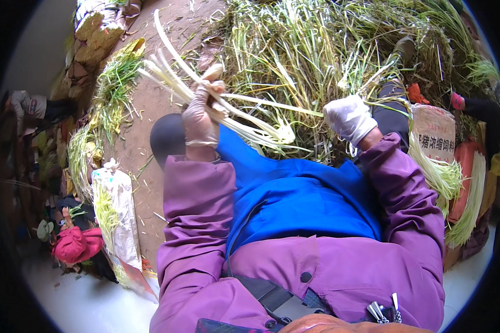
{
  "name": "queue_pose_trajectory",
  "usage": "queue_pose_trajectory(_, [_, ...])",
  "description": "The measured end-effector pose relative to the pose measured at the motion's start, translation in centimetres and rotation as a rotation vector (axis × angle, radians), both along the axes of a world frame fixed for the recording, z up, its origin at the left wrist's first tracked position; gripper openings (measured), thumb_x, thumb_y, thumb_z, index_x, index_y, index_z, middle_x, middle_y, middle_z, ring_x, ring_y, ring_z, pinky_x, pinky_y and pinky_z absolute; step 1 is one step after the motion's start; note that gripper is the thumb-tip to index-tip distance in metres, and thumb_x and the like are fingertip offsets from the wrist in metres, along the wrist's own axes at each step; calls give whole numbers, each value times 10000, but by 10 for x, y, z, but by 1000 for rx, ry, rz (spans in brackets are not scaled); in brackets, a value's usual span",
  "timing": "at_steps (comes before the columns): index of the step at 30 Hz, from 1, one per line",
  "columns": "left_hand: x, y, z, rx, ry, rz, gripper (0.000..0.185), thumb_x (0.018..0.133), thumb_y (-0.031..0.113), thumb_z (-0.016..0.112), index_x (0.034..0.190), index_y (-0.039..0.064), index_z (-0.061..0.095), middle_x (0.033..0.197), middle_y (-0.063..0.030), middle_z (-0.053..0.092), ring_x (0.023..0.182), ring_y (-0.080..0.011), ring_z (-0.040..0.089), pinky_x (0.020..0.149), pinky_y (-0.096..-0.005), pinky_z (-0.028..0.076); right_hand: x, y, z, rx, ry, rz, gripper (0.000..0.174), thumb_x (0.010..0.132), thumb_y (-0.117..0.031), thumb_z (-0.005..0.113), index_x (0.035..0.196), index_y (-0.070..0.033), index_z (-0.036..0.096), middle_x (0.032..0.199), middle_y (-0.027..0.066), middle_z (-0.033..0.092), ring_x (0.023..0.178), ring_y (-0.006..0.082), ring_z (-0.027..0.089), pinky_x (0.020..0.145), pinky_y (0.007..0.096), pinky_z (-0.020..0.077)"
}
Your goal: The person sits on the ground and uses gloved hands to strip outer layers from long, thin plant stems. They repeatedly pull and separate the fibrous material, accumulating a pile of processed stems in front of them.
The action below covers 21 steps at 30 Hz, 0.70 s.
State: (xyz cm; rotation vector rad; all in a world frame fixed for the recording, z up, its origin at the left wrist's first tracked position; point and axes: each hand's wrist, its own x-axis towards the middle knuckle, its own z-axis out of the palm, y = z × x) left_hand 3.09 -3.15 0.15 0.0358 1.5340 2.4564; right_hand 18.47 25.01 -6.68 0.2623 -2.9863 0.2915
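Note:
My left hand [203,114], in a thin translucent glove, grips a loose bunch of pale leafy stalks [250,125] over my lap. Their whitish ends [166,77] point up and left, while the other ends droop across my blue apron [304,200]. One long stalk stretches rightward to the fingers of my right hand [350,118]. That hand is gloved in white and closed; its fingers hide most of what it holds. Yellowish-green wilted leaves [377,81] stick out from behind the fist. Directly beyond both hands rises a large heap of green and straw-coloured leaves [291,54].
Bundled pale stalks [439,175] lie by a printed sack [433,127] on my right. Left, across the brown dirt floor [146,208], are a strip of green leaves [116,87] and a white sack [125,216]. A person in red [77,245] sits farther left; another's leg [481,110] shows right.

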Motion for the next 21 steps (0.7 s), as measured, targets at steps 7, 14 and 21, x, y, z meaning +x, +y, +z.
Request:
queue_pose_trajectory(7, [17, 16, -2, -60, 7, -140, 287, 980, 182, 547, 1159, -25, 632, 790, -64, 672, 541, -36, 486, 463, -163, 364, -8, 0, -64, 345, -349, -122, 121, 746, -179, 620, 740, -120, 725, 712, 101, 691, 663, 283, 687, 567, 399, 523])
queue_pose_trajectory(14, [18, 14, 2, -72, -37, -238, 296, 982, 201, 541, 1178, 2, 636, 840, -64, 691, 514, -34, 491, 440, -161, 375, -12, 9, -23, -195, -533, -337, 453, 898, -485, 529, 947, -63, 687, 885, 185, 678, 853, 365, 655, 749, 438, 512])
queue_pose_trajectory(21, [27, 27, -4, -104, -24, -323, 332, 985, 234, 536, 1220, 12, 613, 861, -47, 693, 498, -42, 521, 421, -171, 401, -50, -82, 48, -1723, -390, -5, 379, 884, -265, 703, 1158, -13, 635, 1015, 43, 676, 922, 112, 609, 835, 263, 474])
